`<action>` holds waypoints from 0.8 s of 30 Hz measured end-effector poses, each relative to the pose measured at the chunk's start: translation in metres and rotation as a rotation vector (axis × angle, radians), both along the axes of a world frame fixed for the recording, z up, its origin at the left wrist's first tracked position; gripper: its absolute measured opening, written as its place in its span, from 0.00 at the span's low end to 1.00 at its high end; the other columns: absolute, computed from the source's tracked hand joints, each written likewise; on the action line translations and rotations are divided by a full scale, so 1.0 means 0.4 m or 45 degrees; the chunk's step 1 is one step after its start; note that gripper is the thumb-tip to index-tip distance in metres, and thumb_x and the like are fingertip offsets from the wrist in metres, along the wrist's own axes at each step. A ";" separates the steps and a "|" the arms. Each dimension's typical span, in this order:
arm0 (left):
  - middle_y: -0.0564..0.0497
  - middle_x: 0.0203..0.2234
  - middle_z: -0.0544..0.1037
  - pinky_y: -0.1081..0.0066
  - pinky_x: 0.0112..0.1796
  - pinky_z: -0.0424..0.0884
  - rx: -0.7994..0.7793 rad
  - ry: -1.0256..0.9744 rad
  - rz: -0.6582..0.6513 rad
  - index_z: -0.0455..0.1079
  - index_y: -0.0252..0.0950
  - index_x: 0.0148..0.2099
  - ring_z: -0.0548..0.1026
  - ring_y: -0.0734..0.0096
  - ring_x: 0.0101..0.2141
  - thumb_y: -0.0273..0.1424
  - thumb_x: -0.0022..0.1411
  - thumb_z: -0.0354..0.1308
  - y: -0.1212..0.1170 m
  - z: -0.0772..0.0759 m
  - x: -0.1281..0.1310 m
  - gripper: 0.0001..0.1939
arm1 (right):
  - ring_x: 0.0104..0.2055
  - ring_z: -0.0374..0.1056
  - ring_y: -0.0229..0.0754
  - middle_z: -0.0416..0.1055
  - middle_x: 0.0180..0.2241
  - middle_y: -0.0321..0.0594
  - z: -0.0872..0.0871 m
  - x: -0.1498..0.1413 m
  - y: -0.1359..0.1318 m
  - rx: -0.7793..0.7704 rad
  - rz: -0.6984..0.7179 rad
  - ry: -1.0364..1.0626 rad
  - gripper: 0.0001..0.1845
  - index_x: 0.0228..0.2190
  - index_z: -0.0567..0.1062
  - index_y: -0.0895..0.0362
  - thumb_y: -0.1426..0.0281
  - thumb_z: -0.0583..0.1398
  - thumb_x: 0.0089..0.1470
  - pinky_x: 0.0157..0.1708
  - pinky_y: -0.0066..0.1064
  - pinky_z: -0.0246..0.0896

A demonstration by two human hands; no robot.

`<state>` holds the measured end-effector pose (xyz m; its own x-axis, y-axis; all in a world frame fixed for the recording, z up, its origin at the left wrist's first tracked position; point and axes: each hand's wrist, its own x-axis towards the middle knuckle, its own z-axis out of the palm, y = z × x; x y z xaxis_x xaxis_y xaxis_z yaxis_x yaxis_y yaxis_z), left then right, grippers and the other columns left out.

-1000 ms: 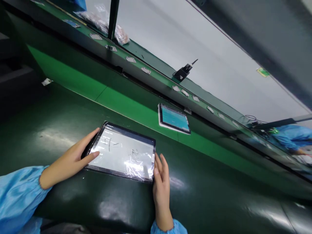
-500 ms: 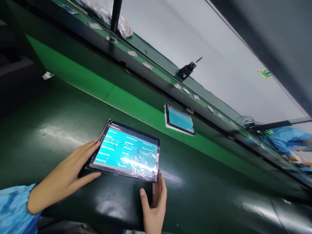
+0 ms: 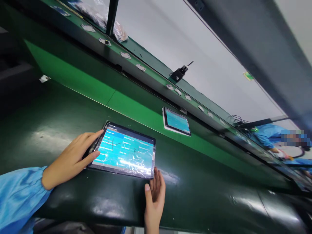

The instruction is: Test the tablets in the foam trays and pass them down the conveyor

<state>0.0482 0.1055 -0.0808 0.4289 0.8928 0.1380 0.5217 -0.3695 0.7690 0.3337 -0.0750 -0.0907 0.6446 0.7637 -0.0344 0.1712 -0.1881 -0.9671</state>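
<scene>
A tablet (image 3: 125, 151) with a lit blue menu screen and a glossy clear film lies on the dark green worktop, face up. My left hand (image 3: 71, 157) grips its left side, the thumb over the screen's edge and the fingers along the frame. By the lower right corner is my right hand (image 3: 156, 198), thumb and fingers apart, fingertips close against the corner; I cannot tell whether they touch. A second tablet (image 3: 176, 122), also lit blue and with a white edge, leans at the green back panel beyond.
The worktop (image 3: 207, 182) runs off to the right. On the long shelf (image 3: 156, 76) behind sit several small pale pieces, a black adapter (image 3: 179, 73) and plastic bags (image 3: 119, 31). A person (image 3: 265, 136) in blue is at the far right.
My left thumb has moved from below the tablet's edge up onto its screen. My right hand stays by the corner. The view has shifted slightly.
</scene>
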 end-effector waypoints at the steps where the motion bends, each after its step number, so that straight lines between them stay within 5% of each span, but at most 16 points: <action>1: 0.53 0.63 0.66 0.59 0.57 0.67 -0.018 -0.026 0.031 0.46 0.55 0.73 0.68 0.54 0.60 0.48 0.70 0.49 -0.019 -0.007 -0.010 0.32 | 0.72 0.54 0.56 0.56 0.70 0.50 -0.001 0.001 0.003 0.013 -0.016 0.008 0.34 0.64 0.60 0.49 0.57 0.63 0.61 0.70 0.60 0.47; 9: 0.54 0.67 0.63 0.50 0.67 0.54 0.053 0.073 -0.035 0.45 0.53 0.73 0.66 0.50 0.62 0.50 0.67 0.53 -0.132 -0.041 -0.039 0.38 | 0.72 0.53 0.53 0.57 0.70 0.49 0.014 0.002 0.046 0.019 0.069 -0.117 0.34 0.64 0.62 0.50 0.60 0.64 0.60 0.70 0.55 0.48; 15: 0.57 0.62 0.67 0.43 0.58 0.66 0.038 0.057 0.004 0.43 0.61 0.72 0.70 0.44 0.56 0.49 0.67 0.51 -0.128 -0.048 -0.037 0.36 | 0.74 0.48 0.55 0.51 0.71 0.45 0.026 0.001 0.039 -0.047 0.157 -0.324 0.26 0.58 0.71 0.47 0.64 0.65 0.60 0.70 0.56 0.46; 24: 0.59 0.65 0.63 0.39 0.58 0.65 0.081 0.078 -0.011 0.44 0.65 0.71 0.68 0.41 0.57 0.50 0.66 0.50 -0.127 -0.061 -0.042 0.34 | 0.71 0.55 0.56 0.53 0.71 0.46 0.033 0.006 0.031 -0.028 0.202 -0.380 0.14 0.48 0.78 0.49 0.66 0.66 0.59 0.68 0.53 0.52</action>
